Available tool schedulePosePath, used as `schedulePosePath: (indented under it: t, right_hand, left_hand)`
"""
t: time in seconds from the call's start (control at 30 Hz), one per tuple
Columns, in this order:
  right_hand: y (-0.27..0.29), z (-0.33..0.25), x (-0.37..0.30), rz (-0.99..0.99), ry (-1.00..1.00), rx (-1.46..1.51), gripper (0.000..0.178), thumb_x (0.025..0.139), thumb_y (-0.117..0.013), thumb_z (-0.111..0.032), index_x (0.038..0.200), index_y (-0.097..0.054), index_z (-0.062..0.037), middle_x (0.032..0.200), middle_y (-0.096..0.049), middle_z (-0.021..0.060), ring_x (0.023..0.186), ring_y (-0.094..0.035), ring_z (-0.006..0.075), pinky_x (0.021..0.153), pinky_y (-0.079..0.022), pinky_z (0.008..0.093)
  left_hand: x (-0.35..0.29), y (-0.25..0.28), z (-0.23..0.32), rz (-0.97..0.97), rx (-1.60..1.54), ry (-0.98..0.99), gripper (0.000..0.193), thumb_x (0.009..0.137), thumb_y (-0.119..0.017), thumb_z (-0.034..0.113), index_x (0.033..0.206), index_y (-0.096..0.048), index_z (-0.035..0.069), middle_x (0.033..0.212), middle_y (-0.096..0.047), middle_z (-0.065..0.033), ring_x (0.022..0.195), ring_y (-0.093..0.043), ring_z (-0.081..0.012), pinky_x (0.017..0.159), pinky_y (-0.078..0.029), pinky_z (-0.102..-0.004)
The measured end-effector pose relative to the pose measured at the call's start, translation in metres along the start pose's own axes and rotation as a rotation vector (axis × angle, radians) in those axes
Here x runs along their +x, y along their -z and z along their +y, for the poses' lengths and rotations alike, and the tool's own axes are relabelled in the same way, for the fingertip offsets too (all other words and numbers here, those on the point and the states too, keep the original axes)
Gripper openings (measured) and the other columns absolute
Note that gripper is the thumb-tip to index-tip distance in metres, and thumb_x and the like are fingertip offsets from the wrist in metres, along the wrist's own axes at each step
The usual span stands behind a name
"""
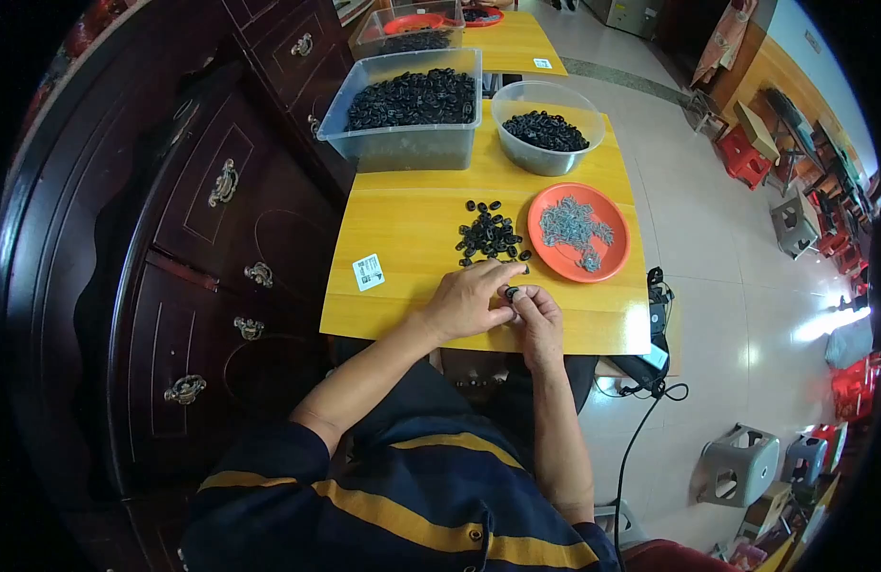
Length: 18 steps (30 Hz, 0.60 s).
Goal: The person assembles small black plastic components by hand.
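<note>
At the table's near edge my two hands meet over a small black oval part (512,294). My right hand (541,326) is closed, with its thumb and finger pinching the part. My left hand (469,303) curls round it from the other side, thumb below and fingers above; its exact grip is partly hidden. Just beyond the left fingertips lies a loose pile of the same black oval parts (489,234). To the right of the pile, an orange-red plate (545,259) holds many small silvery metal pieces (569,224).
Behind the pile stand a clear rectangular bin (412,153) and a round clear tub (545,160), both holding black parts. A dark wooden cabinet (202,257) lines the left side. A black cable (636,439) hangs off the right; stools (740,465) stand on the floor.
</note>
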State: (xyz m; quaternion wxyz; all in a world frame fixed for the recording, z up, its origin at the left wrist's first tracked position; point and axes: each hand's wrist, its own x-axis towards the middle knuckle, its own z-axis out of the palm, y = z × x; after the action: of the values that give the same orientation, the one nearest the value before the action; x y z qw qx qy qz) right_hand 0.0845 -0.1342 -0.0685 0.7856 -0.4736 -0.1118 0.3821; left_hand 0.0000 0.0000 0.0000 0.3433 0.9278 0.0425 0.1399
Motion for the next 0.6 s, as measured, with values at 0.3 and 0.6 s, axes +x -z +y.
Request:
schedulePosePath:
  t: [0.3,0.6]
  right_hand:
    - [0.01,-0.001,0.004,0.008,-0.004,0.06,0.012,0.097,-0.06,-0.017,0.099,-0.063,-0.0055,0.088,-0.063,-0.0018,0.073,-0.053,0.0043,0.067,-0.043,0.0195]
    - [0.007,0.001,0.004,0.049,-0.03,0.088,0.014,0.097,-0.058,-0.018,0.095,-0.064,-0.0045,0.082,-0.059,-0.0022,0.07,-0.052,0.0058,0.068,-0.046,0.0223]
  left_hand:
    - [0.005,-0.017,-0.005,0.208,0.132,-0.154,0.034,0.073,-0.074,0.012,0.105,-0.065,0.006,0.098,-0.065,-0.0088,0.088,-0.066,-0.0285,0.074,-0.055,-0.0382]
    - [0.004,-0.013,-0.005,0.166,0.097,-0.147,0.026,0.077,-0.072,0.012,0.102,-0.067,0.005,0.096,-0.066,-0.0093,0.089,-0.066,-0.0283,0.075,-0.054,-0.0381]
